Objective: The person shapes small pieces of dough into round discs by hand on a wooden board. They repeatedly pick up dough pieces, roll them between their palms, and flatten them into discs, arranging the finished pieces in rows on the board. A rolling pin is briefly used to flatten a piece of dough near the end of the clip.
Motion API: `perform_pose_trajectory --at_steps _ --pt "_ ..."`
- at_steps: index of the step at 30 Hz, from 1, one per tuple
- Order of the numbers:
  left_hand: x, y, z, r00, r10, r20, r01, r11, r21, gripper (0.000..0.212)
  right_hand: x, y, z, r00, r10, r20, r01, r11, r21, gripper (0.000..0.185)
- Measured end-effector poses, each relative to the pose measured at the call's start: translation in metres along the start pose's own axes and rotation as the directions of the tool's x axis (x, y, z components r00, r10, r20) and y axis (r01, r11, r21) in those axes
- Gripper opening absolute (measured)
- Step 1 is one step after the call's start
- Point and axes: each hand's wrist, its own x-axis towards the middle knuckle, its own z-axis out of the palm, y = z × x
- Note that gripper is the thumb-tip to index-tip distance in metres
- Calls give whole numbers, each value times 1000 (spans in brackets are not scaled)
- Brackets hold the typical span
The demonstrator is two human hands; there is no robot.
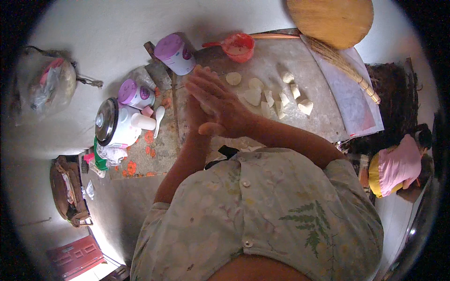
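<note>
My left hand (pixel 197 114) and my right hand (pixel 225 105) are pressed palm to palm above the left part of a floured board (pixel 316 112). The right hand lies over the left and covers most of it. Whether something is held between the palms is hidden. Just right of my fingers, two flat rounds of dough, one of them a dough disc (pixel 233 78), lie on the board. A larger flattened dough piece (pixel 252 96) is close to my right wrist. Several cut dough chunks (pixel 284 99) are scattered farther right, with a rounded dough lump (pixel 288 77) behind them.
A red ladle-like scoop (pixel 239 49) with flour stands at the back. Purple-lidded cans (pixel 174 52), a white rice cooker (pixel 119 123), a cup (pixel 143 122) and a white spoon (pixel 159 119) are at left. A straw whisk broom (pixel 344 70) and round wooden board (pixel 332 21) are at right.
</note>
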Motion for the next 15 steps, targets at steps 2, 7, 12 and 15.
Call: perform_pose_trajectory --at_steps 2,7,12,15 --pt "-18 -16 -26 998 -43 55 22 942 335 50 9 2 -6 999 -38 12 39 994 -102 76" --pt "4 1 15 904 -279 -326 332 935 121 50 -10 46 -19 983 162 -91 -177 965 -192 73" --pt "-13 -3 -8 966 -107 -237 223 809 543 48 -11 6 7 998 56 32 -52 993 -107 68" --pt "-15 2 19 864 -332 -379 407 903 136 46 -8 34 -6 994 88 -63 -97 984 -149 69"
